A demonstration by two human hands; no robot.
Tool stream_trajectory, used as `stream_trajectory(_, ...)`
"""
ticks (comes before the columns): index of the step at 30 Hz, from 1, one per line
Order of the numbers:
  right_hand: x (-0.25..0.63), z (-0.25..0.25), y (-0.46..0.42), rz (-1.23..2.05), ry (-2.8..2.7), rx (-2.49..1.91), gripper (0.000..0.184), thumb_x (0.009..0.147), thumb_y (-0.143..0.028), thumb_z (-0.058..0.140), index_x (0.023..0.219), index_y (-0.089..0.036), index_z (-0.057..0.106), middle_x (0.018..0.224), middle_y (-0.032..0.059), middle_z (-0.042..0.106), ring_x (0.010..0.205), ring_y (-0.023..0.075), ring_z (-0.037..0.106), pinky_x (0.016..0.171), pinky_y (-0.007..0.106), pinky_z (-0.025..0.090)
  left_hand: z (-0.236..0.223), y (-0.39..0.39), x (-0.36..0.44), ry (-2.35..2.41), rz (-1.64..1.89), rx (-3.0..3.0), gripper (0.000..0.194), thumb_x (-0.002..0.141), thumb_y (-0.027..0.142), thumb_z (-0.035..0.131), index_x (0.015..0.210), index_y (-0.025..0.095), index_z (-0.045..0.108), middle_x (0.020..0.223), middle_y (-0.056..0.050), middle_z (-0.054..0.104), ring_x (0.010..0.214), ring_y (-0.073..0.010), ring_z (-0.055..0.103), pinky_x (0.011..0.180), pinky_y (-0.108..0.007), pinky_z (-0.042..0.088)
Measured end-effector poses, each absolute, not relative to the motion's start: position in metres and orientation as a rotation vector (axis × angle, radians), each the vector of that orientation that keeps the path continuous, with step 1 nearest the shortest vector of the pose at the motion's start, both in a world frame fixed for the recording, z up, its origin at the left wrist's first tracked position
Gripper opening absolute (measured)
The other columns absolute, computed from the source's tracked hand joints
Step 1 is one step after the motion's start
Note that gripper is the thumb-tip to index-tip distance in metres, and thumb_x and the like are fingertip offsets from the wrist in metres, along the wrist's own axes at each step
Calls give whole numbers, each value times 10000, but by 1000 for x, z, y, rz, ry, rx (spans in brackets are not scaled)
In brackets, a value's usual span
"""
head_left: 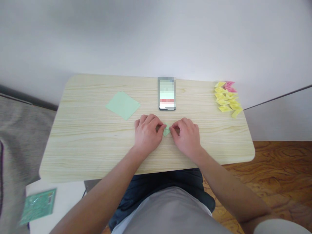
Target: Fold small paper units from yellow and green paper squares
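A small folded piece of light green paper point(166, 130) lies on the wooden table point(97, 146) between my two hands. My left hand point(147, 134) has its fingers curled and pinches the paper's left side. On the other side, my right hand point(185, 138) pinches the paper's right edge with curled fingers. Most of the paper is hidden under my fingertips. Both hands rest on the table near its middle.
A flat stack of light green paper squares point(123, 104) lies to the left. A phone point(167, 93) lies beyond my hands. Several folded yellow pieces point(227, 100) and pink pieces point(230, 85) sit at the far right corner. A green packet point(37, 206) lies off the table, lower left.
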State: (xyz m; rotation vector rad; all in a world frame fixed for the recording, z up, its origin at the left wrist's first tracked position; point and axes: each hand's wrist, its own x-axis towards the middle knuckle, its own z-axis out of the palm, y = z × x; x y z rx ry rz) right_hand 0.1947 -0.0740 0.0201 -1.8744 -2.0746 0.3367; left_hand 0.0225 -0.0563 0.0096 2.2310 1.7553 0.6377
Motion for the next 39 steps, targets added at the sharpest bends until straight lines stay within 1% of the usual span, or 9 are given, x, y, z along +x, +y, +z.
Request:
stream_trajectory(2,192,20,-77,332,-2058,-1857,92,969,-312,624,1002,-252,687,985,48,683,1005,253,572,845,389,343,10,-57,23,1752,627,2237,143,943,322,636,827,238,623,1004,-40,696,1060,-282,556,890,-454,379)
stream_trajectory(5,189,19,-80,341,-2067,-1813,188,990,-268,585,1121,-312,713,1019,55,676,1016,260,550,839,399,332,10,-57,23,1744,625,2227,152,958,328,606,835,241,626,1004,-49,694,1058,-289,558,885,-460,379)
stream_trajectory(9,188,17,-81,351,-2083,-1785,243,999,-260,573,1154,-328,747,1046,71,665,1037,270,527,859,417,335,9,-56,16,1692,655,2200,108,969,303,579,929,247,662,1075,-55,690,1056,-278,564,901,-452,395)
stream_trajectory(14,189,14,-81,369,-2055,-1777,234,999,-289,586,1146,-330,763,1034,66,658,1035,261,529,871,422,332,5,-56,4,1562,695,2218,187,989,260,539,1065,271,709,1096,-45,688,1060,-250,562,943,-427,416)
stream_trajectory(19,186,12,-80,356,-2006,-1803,207,996,-392,608,1098,-323,775,998,66,657,1024,261,533,865,421,318,3,-56,0,1547,686,2263,213,990,265,541,1026,279,751,1093,-54,680,1064,-255,558,952,-434,430)
stream_trajectory(24,182,11,-76,337,-1966,-1838,136,954,-372,667,1005,-288,761,950,55,687,1012,268,544,829,410,302,5,-54,-1,1534,671,2285,202,985,286,551,1006,277,752,1102,-59,669,1064,-260,557,949,-438,440)
stream_trajectory(28,182,10,-73,342,-1965,-1835,173,957,-429,666,973,-283,757,919,53,698,998,268,550,808,401,295,5,-54,-1,1543,674,2270,191,980,280,553,991,267,743,1099,-63,669,1067,-264,558,948,-440,439)
stream_trajectory(33,187,10,-73,379,-1990,-1797,165,972,-415,648,992,-295,759,913,43,705,987,260,559,815,398,304,4,-54,0,1558,695,2257,184,976,274,551,1033,264,726,1097,-64,675,1062,-263,557,945,-438,437)
stream_trajectory(39,193,12,-74,433,-1994,-1771,197,937,-320,677,1126,-280,719,993,48,693,1010,255,575,864,396,353,6,-59,2,1559,713,2279,214,983,294,540,1068,259,733,1112,-78,685,1077,-273,564,955,-452,428)
